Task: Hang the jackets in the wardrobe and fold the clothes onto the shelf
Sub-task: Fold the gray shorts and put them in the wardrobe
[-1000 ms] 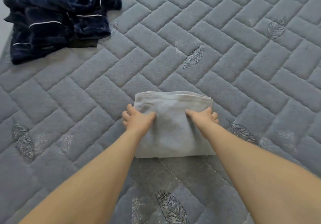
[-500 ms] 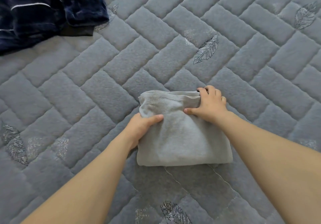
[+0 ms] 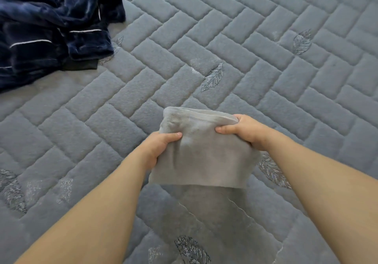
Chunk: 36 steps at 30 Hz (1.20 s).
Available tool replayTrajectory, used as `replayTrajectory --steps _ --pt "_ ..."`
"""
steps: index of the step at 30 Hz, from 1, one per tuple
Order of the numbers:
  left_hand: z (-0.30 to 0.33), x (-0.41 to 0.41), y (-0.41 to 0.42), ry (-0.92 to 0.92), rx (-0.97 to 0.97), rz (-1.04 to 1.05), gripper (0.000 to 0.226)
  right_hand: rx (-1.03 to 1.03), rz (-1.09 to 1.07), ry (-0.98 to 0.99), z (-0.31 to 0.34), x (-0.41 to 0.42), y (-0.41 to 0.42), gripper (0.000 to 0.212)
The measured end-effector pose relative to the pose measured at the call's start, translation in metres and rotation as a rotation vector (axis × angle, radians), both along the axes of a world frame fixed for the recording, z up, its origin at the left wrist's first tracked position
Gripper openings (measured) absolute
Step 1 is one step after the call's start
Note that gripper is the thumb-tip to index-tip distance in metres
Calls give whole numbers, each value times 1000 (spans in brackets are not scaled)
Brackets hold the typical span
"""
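A folded light grey cloth (image 3: pixel 202 155) is held just above the grey quilted bed cover (image 3: pixel 255 63), casting a shadow beneath its near edge. My left hand (image 3: pixel 158 148) grips its left side, thumb on top and fingers underneath. My right hand (image 3: pixel 246 130) grips its far right corner, thumb pressed on the top face. A crumpled dark navy plush garment with thin white piping (image 3: pixel 47 30) lies at the far left of the bed.
The quilted cover with a brick pattern and stitched leaf motifs (image 3: pixel 212 77) fills the view. Something black (image 3: pixel 81 66) peeks out from under the navy garment's near edge. No wardrobe or shelf is in view.
Both hands went from pressing on the flat folded cloth to gripping its sides. The cloth has lifted off the bed cover.
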<state>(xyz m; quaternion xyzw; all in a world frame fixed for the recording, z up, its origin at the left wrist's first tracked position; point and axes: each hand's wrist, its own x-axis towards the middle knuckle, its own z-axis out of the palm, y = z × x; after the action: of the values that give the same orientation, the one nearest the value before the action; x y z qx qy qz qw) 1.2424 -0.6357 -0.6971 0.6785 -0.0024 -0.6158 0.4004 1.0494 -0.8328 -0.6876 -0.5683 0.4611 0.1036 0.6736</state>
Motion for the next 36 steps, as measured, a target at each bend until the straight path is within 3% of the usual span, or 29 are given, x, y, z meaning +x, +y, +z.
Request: replayTrajectory --steps 4,11,15,20,25,29,34,36 --pt "78 -22 -25 -71 -58 -108 31 55 -197 -72 74 -50 5 59" --pt "262 -96 -56 -155 -170 -413 67 -46 -468 -161 248 -148 36 65" --pt "356 -157 -74 -218 -274 -544 72 -133 -626 -190 341 -216 64 64" --pt "462 -264 -96 -240 -473 -742 60 -291 -818 -207 452 -328 105 46" --pt "558 -396 -94 -270 -676 -918 59 -492 -1059 -188 550 -448 162 56" --pt "620 -515 -84 -308 -845 -994 35 -634 -1232 -212 608 -545 217 50" --pt "675 -683 -47 -235 -1032 -1150 18 -756 -1455 -137 662 -682 304 11" --pt "691 -752 -23 -180 -1092 -1202 24 -810 -1557 -69 679 -738 343 10"
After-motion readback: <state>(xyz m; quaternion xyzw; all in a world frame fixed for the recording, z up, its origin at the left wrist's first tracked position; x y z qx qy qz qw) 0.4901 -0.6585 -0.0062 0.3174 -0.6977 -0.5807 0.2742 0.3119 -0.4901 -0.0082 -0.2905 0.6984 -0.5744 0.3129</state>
